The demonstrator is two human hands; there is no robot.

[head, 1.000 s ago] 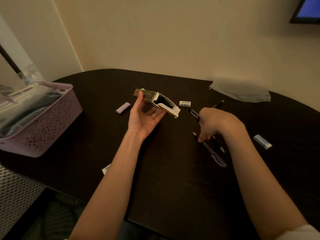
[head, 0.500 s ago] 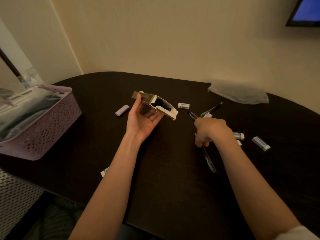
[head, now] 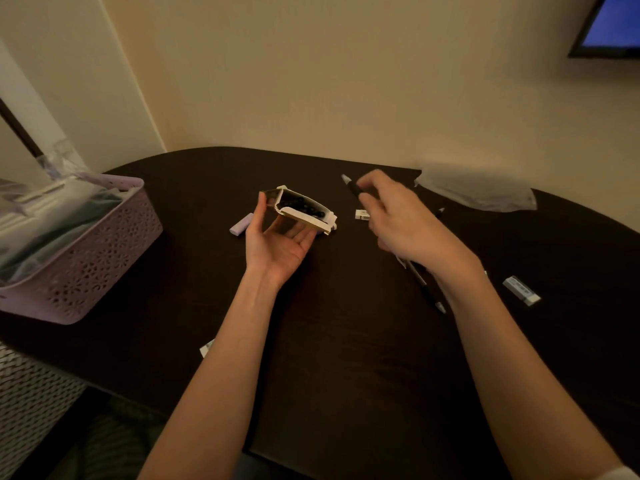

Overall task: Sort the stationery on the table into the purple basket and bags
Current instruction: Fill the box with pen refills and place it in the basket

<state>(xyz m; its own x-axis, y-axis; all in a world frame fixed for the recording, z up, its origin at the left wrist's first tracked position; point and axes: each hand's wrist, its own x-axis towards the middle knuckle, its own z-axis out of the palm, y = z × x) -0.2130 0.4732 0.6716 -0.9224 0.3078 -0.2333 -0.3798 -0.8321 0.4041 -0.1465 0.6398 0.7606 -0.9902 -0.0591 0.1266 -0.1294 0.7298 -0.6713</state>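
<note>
Sorting partly done, we judge: basket (head: 86, 265) at left holds bags. Left hand (head: 280, 237) cradles open box (head: 304, 211) at centre; right hand (head: 398, 220) pinches pen (head: 351, 187). We count erasers (head: 521, 289) and another pen (head: 424, 285) loose on table (head: 346, 358).

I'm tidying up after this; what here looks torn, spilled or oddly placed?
The small box held by the left hand has its end flaps splayed open, showing dark contents. One eraser sits at the table's near edge, partly hidden by the left arm. Nothing looks spilled.
</note>
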